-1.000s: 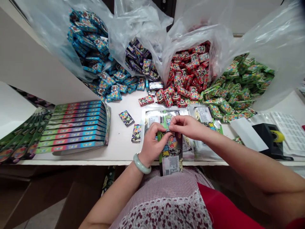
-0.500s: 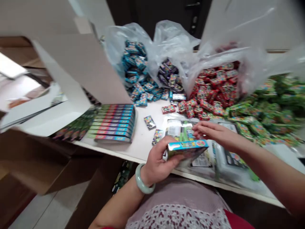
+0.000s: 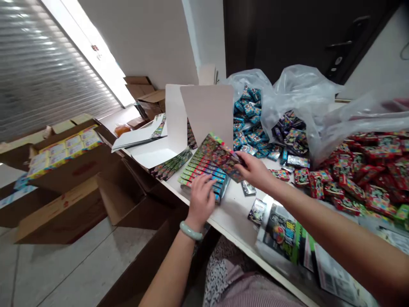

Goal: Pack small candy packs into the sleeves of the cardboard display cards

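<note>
In the head view a row of thin printed boxes (image 3: 196,167), with green, red and blue edges, stands on the white table. My left hand (image 3: 202,198) rests at the near side of this row, fingers slightly apart and touching the boxes' edges. Above the row, my right hand (image 3: 255,170) grips the right end of a flat printed carton (image 3: 217,153), which is tilted and dark with colourful pictures. Behind it rises an open white display box flap (image 3: 209,108). Two small silver-and-black candy packets (image 3: 257,211) lie to the right.
Plastic bags (image 3: 252,81) at the back hold blue candy packets (image 3: 251,115), purple ones (image 3: 290,132) and red ones (image 3: 370,170). Wrapped packs (image 3: 281,234) lie along the table's front edge. Cardboard boxes (image 3: 70,204) stand on the floor at left.
My view has swung left. The left hand has let go of the blue-edged box and moved to the row of boxes. My right hand, empty before, now holds a flat printed carton.
</note>
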Demonstrator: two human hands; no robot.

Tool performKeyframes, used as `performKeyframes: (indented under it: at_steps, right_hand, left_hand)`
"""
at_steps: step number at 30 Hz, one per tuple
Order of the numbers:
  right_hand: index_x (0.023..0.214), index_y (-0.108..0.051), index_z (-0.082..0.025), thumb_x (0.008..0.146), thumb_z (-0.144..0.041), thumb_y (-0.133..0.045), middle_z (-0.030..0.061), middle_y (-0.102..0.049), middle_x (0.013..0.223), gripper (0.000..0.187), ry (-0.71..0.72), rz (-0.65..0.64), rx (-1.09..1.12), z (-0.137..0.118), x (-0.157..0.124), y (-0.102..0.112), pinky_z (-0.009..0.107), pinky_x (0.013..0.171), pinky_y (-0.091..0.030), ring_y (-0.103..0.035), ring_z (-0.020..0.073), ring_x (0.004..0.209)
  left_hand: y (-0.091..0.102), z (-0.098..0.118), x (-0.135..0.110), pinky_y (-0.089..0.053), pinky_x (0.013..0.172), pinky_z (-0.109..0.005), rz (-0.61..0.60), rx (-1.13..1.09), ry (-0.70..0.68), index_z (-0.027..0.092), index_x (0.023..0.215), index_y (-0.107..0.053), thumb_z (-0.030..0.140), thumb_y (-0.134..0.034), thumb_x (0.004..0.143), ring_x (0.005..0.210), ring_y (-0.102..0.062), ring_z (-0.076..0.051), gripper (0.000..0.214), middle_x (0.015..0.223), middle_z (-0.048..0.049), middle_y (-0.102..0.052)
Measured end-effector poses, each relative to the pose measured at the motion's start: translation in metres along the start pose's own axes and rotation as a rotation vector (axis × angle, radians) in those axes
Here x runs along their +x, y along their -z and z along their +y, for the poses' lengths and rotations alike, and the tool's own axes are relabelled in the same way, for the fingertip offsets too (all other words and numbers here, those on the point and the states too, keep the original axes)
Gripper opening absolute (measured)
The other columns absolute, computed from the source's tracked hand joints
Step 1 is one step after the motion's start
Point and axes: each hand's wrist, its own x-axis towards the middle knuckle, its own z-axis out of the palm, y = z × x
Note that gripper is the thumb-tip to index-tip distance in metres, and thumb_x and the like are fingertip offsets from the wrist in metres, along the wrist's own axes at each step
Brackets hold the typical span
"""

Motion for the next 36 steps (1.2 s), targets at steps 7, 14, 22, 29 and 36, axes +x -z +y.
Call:
performKeyframes:
  at_steps: [7,14,22,29,36]
  right_hand:
    - [0.125,-0.052,-0.013,0.084,-0.014,-0.047,0.0138,-0.062,0.119,0.042,0.135,0.000,-0.153,0.008,0.054,-0.061,0.038,0.094,-0.046,-0.058,0.0242,0.108]
    - [0.127,-0.050,-0.012,0.084,-0.013,-0.047,0.0132,-0.060,0.123,0.043,0.137,-0.024,-0.161,0.007,0.066,-0.074,0.035,0.097,-0.044,-0.056,0.0226,0.111]
    - [0.138,-0.040,-0.013,0.086,-0.012,-0.043,0.0132,-0.055,0.130,0.052,0.092,-0.084,-0.212,0.004,0.067,-0.076,0.035,0.098,-0.043,-0.054,0.0227,0.115]
    - [0.142,-0.040,-0.023,0.090,-0.012,-0.039,0.0116,-0.057,0.125,0.053,0.091,-0.352,-0.468,0.009,0.037,-0.088,0.037,0.096,-0.042,-0.052,0.0251,0.115]
    - [0.142,-0.040,-0.032,0.094,-0.052,-0.038,0.0097,-0.026,0.154,0.053,0.002,-0.510,-0.502,0.014,0.035,-0.101,0.060,0.109,-0.015,-0.018,0.0365,0.141]
  left_hand:
    - [-0.009,-0.064,0.037,-0.030,0.105,-0.054,-0.279,0.184,0.149,0.020,0.119,-0.056,0.034,-0.046,0.092,0.122,-0.046,-0.030,0.032,0.123,-0.0113,-0.058]
    - [-0.016,-0.073,0.048,-0.030,0.103,-0.051,-0.350,0.190,0.143,0.020,0.109,-0.058,0.043,-0.052,0.087,0.117,-0.047,-0.030,0.031,0.123,-0.0110,-0.056]
    - [-0.018,-0.076,0.052,-0.034,0.102,-0.050,-0.324,0.160,0.109,0.021,0.093,-0.059,0.042,-0.057,0.084,0.104,-0.054,-0.026,0.022,0.106,-0.0075,-0.060]
    - [0.003,-0.093,0.042,-0.041,0.095,-0.046,0.035,0.208,0.289,0.017,0.096,-0.060,0.032,-0.045,0.090,0.107,-0.050,-0.028,0.022,0.104,-0.0137,-0.053]
    - [0.003,-0.108,0.047,-0.038,0.101,-0.050,-0.072,0.193,0.260,0.020,0.106,-0.062,0.025,-0.044,0.090,0.111,-0.056,-0.025,0.025,0.115,-0.0087,-0.064]
